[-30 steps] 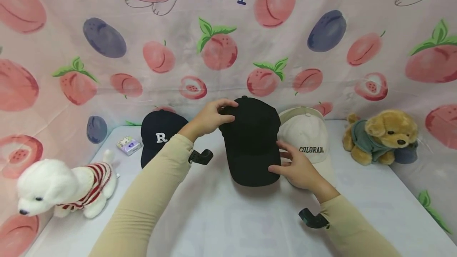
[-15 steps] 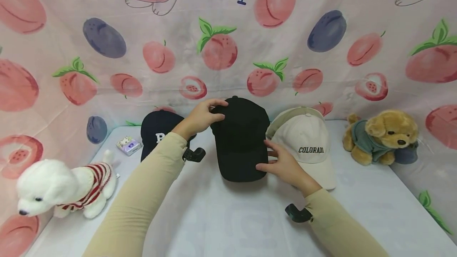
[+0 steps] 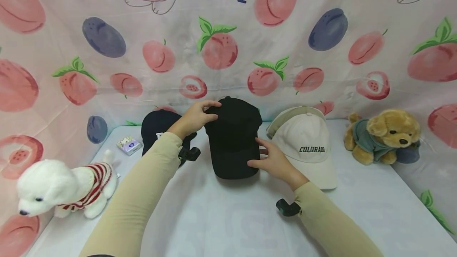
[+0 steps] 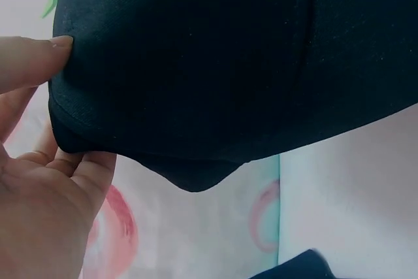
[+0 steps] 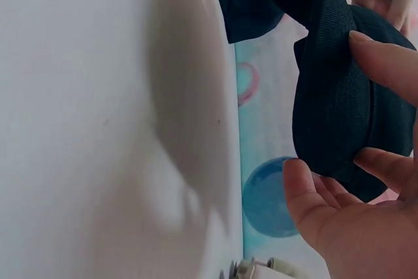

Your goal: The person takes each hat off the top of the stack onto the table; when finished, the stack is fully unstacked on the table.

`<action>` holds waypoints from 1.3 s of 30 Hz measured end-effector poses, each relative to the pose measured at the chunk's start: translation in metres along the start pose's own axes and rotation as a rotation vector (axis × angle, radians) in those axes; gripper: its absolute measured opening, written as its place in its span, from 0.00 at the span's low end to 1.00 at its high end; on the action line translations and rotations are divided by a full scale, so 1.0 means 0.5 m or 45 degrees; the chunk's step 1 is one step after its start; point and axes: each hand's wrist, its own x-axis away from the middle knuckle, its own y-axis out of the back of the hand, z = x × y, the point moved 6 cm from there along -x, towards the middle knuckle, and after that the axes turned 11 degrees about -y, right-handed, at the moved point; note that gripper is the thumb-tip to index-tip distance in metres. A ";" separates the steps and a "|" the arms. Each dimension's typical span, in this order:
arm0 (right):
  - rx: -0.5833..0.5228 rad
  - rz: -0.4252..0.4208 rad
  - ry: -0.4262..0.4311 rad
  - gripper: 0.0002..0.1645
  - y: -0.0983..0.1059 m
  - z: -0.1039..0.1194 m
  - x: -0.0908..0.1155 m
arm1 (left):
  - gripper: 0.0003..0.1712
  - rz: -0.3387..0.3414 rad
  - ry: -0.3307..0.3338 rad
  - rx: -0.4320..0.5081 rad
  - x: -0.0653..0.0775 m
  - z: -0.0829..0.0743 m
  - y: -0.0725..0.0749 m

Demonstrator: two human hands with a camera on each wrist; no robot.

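A plain black baseball cap is held between my two hands, its brim tilted downward to the front. My left hand grips the crown's upper left side, with the thumb in front and other fingers behind the edge, as the left wrist view shows. Low on the right, my right hand holds the cap near its brim, thumb on the front. In the right wrist view, the black cap hangs off the white table surface. A navy cap stands to its left, partly behind my left arm. To its right sits a cream "COLORADO" cap.
A white plush dog in a striped shirt stands at the left, near a small purple packet. A brown plush dog sits far right. Behind the white table hangs a fruit-print curtain.
Both hands have carried the black cap leftward, away from the cream cap, which now shows more fully. My left forearm covers more of the navy cap's letter.
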 end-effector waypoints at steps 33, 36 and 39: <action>0.008 0.011 -0.209 0.54 -0.084 -0.001 -0.072 | 0.24 -0.006 0.116 -0.155 0.010 0.099 0.039; 0.046 -0.002 -0.223 0.54 -0.089 -0.001 -0.075 | 0.25 0.000 0.132 -0.151 0.011 0.107 0.039; 0.063 -0.015 -0.233 0.55 -0.094 -0.001 -0.080 | 0.25 0.006 0.144 -0.155 0.011 0.112 0.040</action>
